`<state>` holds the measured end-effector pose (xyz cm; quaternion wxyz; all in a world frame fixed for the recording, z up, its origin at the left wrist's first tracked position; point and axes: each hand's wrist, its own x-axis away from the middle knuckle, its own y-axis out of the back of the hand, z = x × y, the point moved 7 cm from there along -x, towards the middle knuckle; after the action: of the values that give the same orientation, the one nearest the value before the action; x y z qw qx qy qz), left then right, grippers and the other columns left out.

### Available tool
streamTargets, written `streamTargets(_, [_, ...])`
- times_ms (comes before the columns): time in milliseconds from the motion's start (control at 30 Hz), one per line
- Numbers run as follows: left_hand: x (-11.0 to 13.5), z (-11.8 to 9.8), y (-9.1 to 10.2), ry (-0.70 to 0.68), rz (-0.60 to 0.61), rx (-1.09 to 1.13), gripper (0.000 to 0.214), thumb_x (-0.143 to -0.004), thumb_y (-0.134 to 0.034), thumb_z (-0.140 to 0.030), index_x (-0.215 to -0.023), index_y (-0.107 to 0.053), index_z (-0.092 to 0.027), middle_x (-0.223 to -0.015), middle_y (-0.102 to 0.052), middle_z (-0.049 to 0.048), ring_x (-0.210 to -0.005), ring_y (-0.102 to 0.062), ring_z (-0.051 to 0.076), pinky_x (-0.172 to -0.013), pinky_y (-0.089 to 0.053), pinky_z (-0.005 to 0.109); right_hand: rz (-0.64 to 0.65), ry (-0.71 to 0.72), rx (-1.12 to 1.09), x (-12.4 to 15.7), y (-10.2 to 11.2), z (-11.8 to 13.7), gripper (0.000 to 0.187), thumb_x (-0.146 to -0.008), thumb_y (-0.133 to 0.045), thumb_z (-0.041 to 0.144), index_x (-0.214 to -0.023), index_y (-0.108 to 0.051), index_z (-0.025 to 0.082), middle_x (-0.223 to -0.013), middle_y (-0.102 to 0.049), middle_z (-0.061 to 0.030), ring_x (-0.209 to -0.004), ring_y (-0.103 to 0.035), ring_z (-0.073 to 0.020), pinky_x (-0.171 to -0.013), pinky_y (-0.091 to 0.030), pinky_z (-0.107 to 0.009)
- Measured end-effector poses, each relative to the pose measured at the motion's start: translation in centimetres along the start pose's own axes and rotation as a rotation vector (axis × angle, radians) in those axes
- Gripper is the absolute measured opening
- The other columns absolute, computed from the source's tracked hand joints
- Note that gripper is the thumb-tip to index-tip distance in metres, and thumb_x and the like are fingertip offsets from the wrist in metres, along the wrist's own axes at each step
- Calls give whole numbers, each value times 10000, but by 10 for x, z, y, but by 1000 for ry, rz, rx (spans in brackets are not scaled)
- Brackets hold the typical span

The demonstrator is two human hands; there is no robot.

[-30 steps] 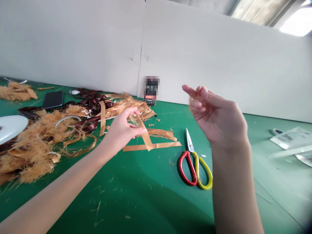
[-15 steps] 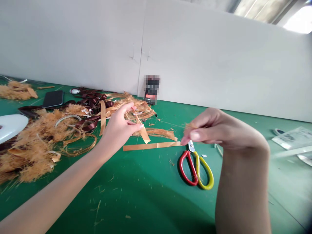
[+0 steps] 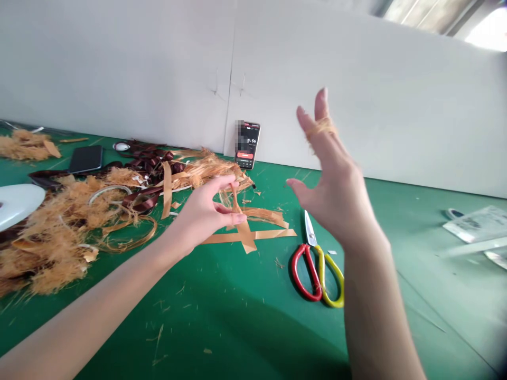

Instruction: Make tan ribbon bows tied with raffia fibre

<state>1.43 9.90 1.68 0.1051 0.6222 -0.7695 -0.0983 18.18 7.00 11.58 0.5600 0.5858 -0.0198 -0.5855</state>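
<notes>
My left hand (image 3: 204, 216) pinches a tan ribbon strip (image 3: 246, 238) between thumb and fingers. Its flat end hangs down across another tan ribbon (image 3: 275, 234) on the table, and thin loose threads show by the fingers. Raised on the right, my right hand (image 3: 336, 184) has its fingers and thumb apart. Fine tan threads (image 3: 322, 128) loop round its fingers. Below it lie scissors (image 3: 311, 238) with one red and one yellow handle, blades pointing away. Just beyond the flat ribbon is a partly frayed ribbon piece (image 3: 267, 215).
A phone (image 3: 247, 145) leans against the white wall panel (image 3: 158, 68). Frayed tan fibre (image 3: 59, 221) and dark brown ribbon (image 3: 154, 161) are heaped at left, near a white disc (image 3: 19, 206) and a black flat object (image 3: 86, 159). Clear plastic packaging (image 3: 477, 224) lies at far right.
My right hand has risen from beside the scissors and its closed fingers have spread, with threads round them. My left hand has shifted slightly right and down with the ribbon strip.
</notes>
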Motion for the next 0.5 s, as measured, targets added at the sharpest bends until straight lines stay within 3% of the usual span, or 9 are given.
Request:
streamTargets(100, [1, -1, -3, -32, 34, -4, 748, -640, -803, -247, -1334, -524, -278, -1425, -505, 79, -701, -619, 141, -691, -548, 353, -63, 44, 297, -1, -10, 2, 457, -858, -449, 47, -1252, -549, 254, -1587, -261, -12, -1463, -233, -241, -1177, -257, -537])
streamTargets(200, [1, 0, -4, -30, 38, -1, 760, -636, -805, -248, -1340, -519, -278, -1438, -492, 79, -704, -626, 149, -667, -547, 343, -168, -1, 242, 0, -9, 1, 149, -904, -518, 173, -909, -636, 264, -1498, -437, -6, -1410, -356, -273, -1159, -282, -557])
streamTargets(367, [-1, 1, -3, -15, 35, -24, 772, -647, -799, -266, -1356, -496, -283, -1453, -478, 57, -721, -633, 147, -682, -551, 339, -364, -249, -383, 3, 1, -8, 379, -946, -482, 323, -577, -492, 238, -1252, -667, -47, -1233, -576, -226, -1052, -453, -443])
streamTargets(500, [-2, 3, -2, -17, 34, -63, 722, -658, -785, -268, -1327, -513, -278, -1462, -467, 50, -700, -638, 139, -685, -553, 343, -310, -437, -779, 1, 3, -18, 501, -949, -435, 462, -507, -443, 225, -1110, -722, -21, -1024, -684, -191, -914, -537, -362])
